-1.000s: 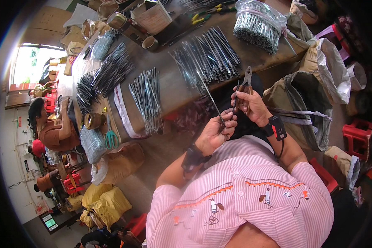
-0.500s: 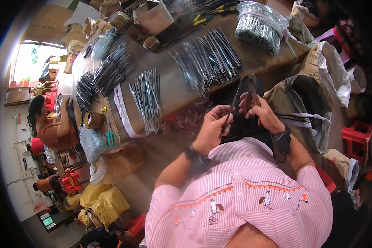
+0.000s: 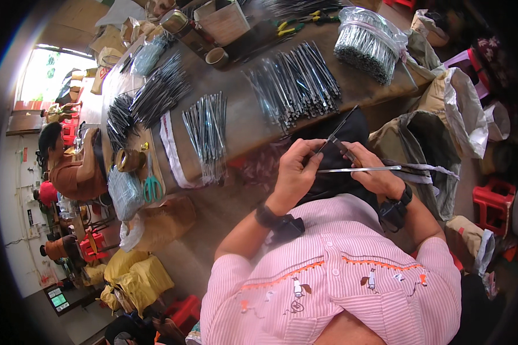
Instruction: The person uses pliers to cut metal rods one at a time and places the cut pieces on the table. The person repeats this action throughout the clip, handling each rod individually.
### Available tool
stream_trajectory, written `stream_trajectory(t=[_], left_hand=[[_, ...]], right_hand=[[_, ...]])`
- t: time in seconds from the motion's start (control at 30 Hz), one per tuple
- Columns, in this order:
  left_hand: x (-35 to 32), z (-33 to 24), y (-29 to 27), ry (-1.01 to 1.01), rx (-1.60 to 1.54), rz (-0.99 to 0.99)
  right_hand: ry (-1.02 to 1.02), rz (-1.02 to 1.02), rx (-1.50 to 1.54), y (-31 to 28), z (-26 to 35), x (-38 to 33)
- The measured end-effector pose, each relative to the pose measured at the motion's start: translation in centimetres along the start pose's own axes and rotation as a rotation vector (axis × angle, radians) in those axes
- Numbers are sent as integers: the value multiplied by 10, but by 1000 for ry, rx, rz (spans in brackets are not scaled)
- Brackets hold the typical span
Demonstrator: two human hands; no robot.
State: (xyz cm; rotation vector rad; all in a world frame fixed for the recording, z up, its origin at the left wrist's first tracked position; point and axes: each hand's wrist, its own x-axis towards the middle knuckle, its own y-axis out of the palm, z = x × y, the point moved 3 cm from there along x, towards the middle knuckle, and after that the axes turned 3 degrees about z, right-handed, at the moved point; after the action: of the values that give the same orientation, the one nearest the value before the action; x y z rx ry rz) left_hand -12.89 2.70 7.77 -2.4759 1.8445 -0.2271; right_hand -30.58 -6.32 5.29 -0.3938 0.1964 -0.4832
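Newly crosswise: one bright strip (image 3: 351, 169) across the right hand (image 3: 380, 180).

Premises: a workshop, evidenced by a worktop (image 3: 234, 80) bearing bundles of thin metal strips (image 3: 206, 129) and yellow-handled pliers (image 3: 288, 27), large open sacks (image 3: 465, 106) beside it, red plastic stools (image 3: 494, 198), and a co-worker (image 3: 69, 174).

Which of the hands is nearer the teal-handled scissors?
Left. The left hand is to the right of the scissors, across a gap and not touching them; the right hand is farther right, beyond the left hand.
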Motion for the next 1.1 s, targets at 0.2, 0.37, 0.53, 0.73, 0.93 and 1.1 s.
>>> stream_trajectory(t=[0.2,0.37,0.53,0.73,0.93,1.1], left_hand=[[1,-1,0,9,38,1],[2,0,0,-12,41,18],[-1,0,2,-172,-52,37],[-3,1,1,-403,-127,90],[-1,-10,-17,-59,252,12],[-18,-14,-41,-49,392,-103]], right_hand=[[-50,-17,-189,-4,5,2],[-94,-100,-273,-8,5,4],[-115,-155,-316,-11,3,5],[-30,-142,-321,-8,0,7],[-9,-159,-375,-4,9,16],[-13,-153,-366,2,18,35]])
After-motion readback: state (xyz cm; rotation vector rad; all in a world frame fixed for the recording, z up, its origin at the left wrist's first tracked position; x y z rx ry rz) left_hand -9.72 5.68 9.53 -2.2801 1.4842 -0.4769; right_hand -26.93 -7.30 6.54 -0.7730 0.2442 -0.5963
